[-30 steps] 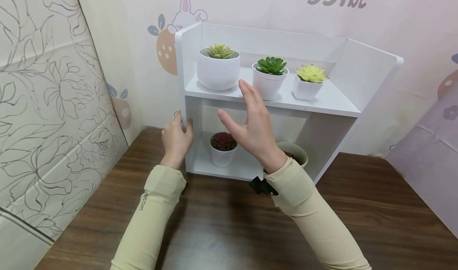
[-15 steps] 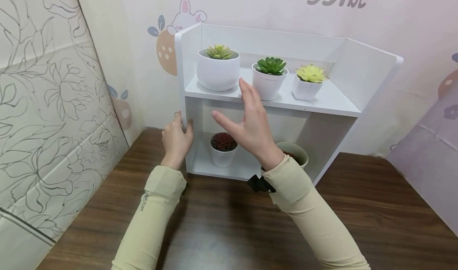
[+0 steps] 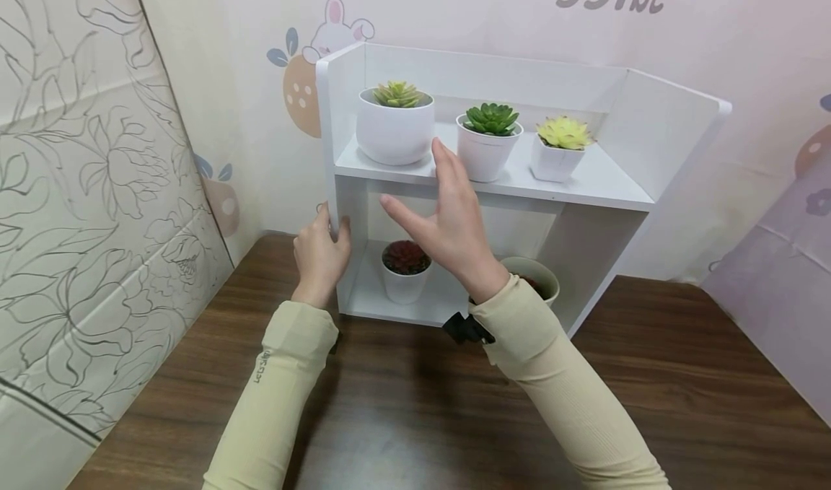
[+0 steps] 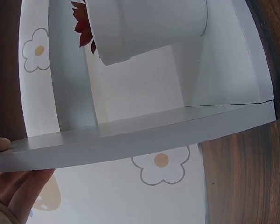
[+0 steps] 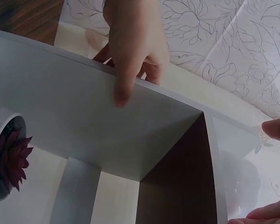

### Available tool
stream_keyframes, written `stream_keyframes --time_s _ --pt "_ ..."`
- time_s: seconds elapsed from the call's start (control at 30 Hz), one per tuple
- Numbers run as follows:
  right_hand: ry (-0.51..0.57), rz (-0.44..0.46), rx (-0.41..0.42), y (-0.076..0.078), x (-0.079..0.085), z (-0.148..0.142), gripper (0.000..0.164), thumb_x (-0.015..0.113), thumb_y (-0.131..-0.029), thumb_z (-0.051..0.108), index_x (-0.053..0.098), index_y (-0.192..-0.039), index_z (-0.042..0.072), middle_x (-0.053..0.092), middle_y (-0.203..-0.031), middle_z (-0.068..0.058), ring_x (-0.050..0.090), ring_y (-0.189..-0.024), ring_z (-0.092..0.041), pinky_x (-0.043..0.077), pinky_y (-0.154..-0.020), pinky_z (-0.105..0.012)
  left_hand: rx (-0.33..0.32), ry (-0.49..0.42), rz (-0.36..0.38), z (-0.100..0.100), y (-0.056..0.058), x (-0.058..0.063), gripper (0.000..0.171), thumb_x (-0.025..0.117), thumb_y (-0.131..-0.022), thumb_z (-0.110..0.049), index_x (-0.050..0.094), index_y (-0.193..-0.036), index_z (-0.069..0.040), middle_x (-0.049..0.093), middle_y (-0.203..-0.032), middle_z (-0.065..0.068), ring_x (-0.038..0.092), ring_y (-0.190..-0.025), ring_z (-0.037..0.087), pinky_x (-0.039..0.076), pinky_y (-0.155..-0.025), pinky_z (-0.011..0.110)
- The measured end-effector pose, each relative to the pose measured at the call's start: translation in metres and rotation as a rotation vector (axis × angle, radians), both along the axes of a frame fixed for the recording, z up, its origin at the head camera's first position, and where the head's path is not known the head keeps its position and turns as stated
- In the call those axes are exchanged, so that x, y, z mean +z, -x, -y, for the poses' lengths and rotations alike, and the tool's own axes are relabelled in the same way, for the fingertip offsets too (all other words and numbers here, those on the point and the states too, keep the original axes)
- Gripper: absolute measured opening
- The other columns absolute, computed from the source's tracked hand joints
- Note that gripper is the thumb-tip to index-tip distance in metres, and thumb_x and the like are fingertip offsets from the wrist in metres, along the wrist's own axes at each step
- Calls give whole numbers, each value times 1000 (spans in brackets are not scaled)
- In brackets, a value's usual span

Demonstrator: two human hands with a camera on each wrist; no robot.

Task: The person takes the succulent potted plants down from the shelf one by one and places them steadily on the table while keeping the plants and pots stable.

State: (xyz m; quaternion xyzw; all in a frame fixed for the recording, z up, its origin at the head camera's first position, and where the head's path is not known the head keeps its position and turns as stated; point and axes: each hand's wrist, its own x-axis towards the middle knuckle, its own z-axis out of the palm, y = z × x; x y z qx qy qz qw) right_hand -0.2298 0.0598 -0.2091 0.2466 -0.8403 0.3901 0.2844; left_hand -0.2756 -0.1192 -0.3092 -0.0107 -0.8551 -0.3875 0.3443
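Note:
My left hand (image 3: 321, 255) grips the front edge of the left side panel of a white two-tier shelf (image 3: 610, 187). In the left wrist view, thumb and fingers (image 4: 21, 193) lie on opposite faces of that panel. My right hand (image 3: 457, 223) is raised before the upper board, thumb spread from straight fingers, holding nothing. Behind its fingertips stand a large white pot (image 3: 396, 136) with a yellow-green succulent and a smaller pot (image 3: 487, 156) with a dark green one. Whether the fingertips touch the board or pots, I cannot tell.
A small pot with a yellow succulent (image 3: 557, 164) stands further right on the upper board. Below are a white pot with a red succulent (image 3: 405, 284) and a cream pot (image 3: 544, 277), partly hidden by my right wrist. The shelf stands on a brown wooden table (image 3: 402, 410) against patterned walls.
My right hand has shifted slightly left, and its thumb has spread further from the fingers. The left hand, shelf and pots have stayed in place.

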Motion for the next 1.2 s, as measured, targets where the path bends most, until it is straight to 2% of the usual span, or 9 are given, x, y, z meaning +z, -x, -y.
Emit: stream_keyframes --time_s 0.27,0.6,0.97,1.2 --pt "13 40 -13 1 5 5 95 75 -81 37 22 -149 -4 29 -153 -20 30 -142 -25 26 -115 -38 2 4 2 0 0 0 35 56 -95 -19 58 -123 2 67 -110 27 67 -94 44 53 -77 54" --pt "14 95 -40 7 13 16 103 73 -81 43 13 -150 -5 20 -158 -18 20 -146 -18 20 -117 -32 5 3 22 1 0 0 40 55 -96 -20 54 -129 2 66 -113 28 67 -95 44 53 -78 53" --pt "30 89 -82 12 16 22 104 73 -81 39 11 -150 -7 19 -157 -21 20 -146 -23 19 -117 -34 4 -6 27 0 -1 1 40 56 -95 -19 54 -129 3 65 -114 27 69 -91 42 55 -75 51" --pt "41 123 -91 17 19 24 105 73 -81 40 9 -151 -5 17 -158 -20 19 -146 -22 20 -117 -33 9 -9 28 -1 -1 1 40 56 -95 -19 54 -129 1 65 -114 26 68 -95 42 54 -78 52"
